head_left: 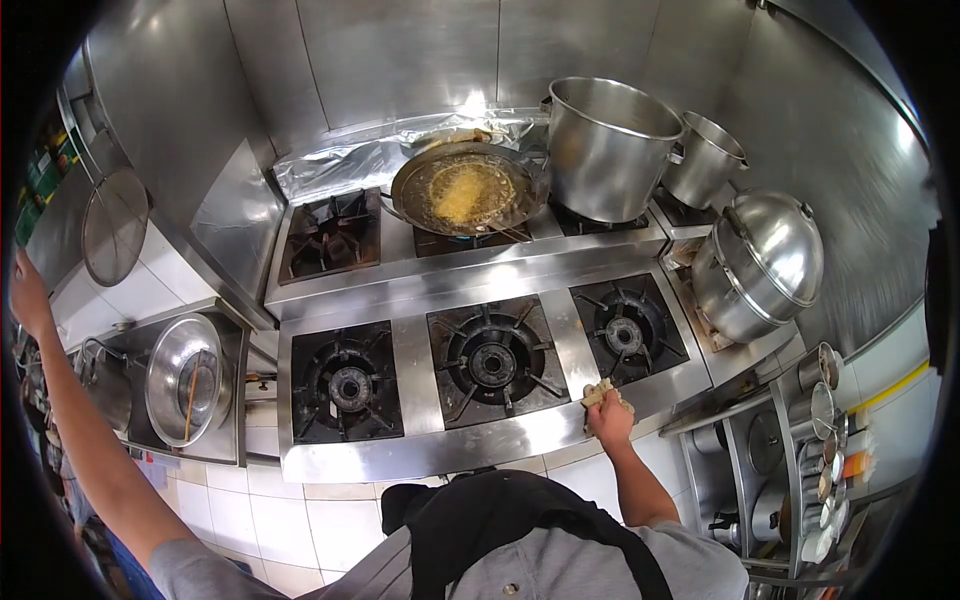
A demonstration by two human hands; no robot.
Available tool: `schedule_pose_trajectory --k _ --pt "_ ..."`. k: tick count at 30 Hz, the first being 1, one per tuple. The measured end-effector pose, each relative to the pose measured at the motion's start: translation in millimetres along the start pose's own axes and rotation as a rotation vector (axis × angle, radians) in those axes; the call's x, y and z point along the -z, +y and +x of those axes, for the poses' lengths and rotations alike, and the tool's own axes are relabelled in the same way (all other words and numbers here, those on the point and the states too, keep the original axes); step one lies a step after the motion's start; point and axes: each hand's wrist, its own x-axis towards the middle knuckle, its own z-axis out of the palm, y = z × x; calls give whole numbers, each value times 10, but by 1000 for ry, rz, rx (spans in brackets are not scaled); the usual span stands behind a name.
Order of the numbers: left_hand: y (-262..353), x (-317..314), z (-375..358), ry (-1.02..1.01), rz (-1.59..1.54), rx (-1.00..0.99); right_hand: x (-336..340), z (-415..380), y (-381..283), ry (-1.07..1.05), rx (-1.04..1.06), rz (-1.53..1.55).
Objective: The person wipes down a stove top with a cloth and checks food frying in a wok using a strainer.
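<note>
My right hand (612, 418) is closed around a crumpled, pale cloth (598, 391) at the front edge of the steel stove (420, 452), by the right burner. Far out to the left, my left hand (30, 292) is raised at the dark rim of the view, and its fingers are too small and cut off to make out. A round mesh strainer (116, 228) hangs near it. On the raised back row, a wide wok (405, 190) stands over a burner with yellow food (465, 195) bubbling in oil.
A large steel pot (610, 150), a smaller pot (705, 165) and a domed steamer (765, 265) stand at the back right. A steel bowl (165, 385) with a wooden stick sits on the left counter. A shelf rack (740, 470) of pots and ladles is at my right.
</note>
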Motion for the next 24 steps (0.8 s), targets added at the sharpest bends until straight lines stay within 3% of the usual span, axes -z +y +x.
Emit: schedule_pose_trajectory --k 5,13,24 --pt "39 6 -38 70 6 -22 -2 -6 -2 9 -1 9" --pt "53 43 -11 -24 29 21 17 -15 -26 -5 -14 26" --pt "-3 2 8 -8 47 -9 -63 4 28 3 -10 13"
